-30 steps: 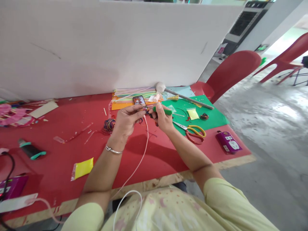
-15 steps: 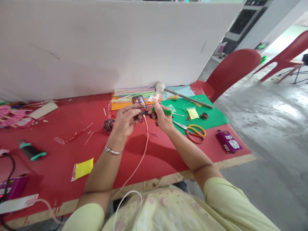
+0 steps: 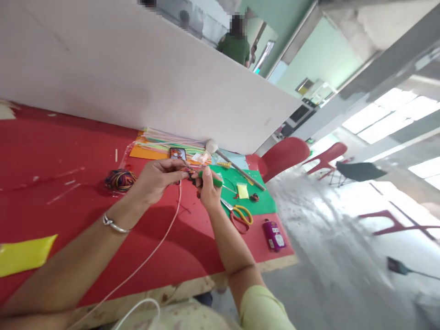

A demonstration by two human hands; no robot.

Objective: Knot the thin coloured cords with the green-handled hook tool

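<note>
Bare red worktop (image 3: 51,151) lies open to the left of the left hand (image 3: 154,176), broken only by the thread bundle (image 3: 120,178). To the right of the right hand (image 3: 208,190), scissors (image 3: 240,215) and a purple case (image 3: 274,234) crowd the surface. Behind, a phone (image 3: 178,153), a paper stack (image 3: 161,142) and the white board (image 3: 144,87) block the way.

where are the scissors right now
The scissors lie on the red table just right of the right hand, at the near edge of the green sheet, with the purple case nearer the table's front edge.
</note>
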